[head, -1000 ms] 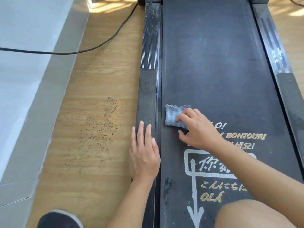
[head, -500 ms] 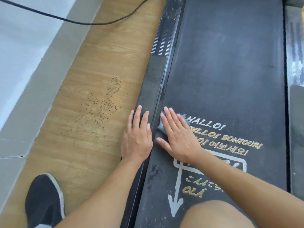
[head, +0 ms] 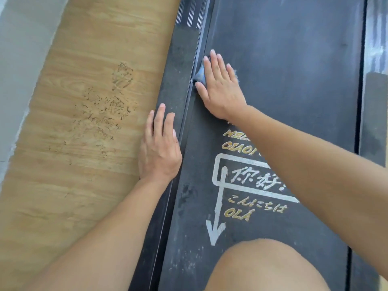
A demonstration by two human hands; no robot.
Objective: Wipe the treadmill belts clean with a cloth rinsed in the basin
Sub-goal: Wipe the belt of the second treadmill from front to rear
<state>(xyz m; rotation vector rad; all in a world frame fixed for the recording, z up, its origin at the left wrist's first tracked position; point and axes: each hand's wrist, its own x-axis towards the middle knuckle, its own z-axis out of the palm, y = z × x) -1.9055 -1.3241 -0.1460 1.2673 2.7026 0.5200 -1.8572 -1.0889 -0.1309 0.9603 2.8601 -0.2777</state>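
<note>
Well, from my screen I judge the wiping to be somewhere in the middle, not near the end. The right hand (head: 220,85) lies flat with straight fingers and presses the cloth (head: 200,74) down on the treadmill belt (head: 294,91). It does not grip the cloth, it only pushes on it. Only a small blue corner of the cloth shows from under the fingers, at the left edge of the belt, touching the side rail (head: 178,91). The left hand (head: 159,148) is also flat and open. It rests on that rail as a support and holds nothing.

As for what is done, I cannot tell a clean zone for sure. The belt near the knee (head: 262,267) shows pale specks and a dark smudge (head: 189,194) beside the white arrow (head: 216,225), so I think this lower part is not wiped. The far part looks greyish too. I do not see the basin, or any other belt, so a rinse and more wiping probably remain.
</note>
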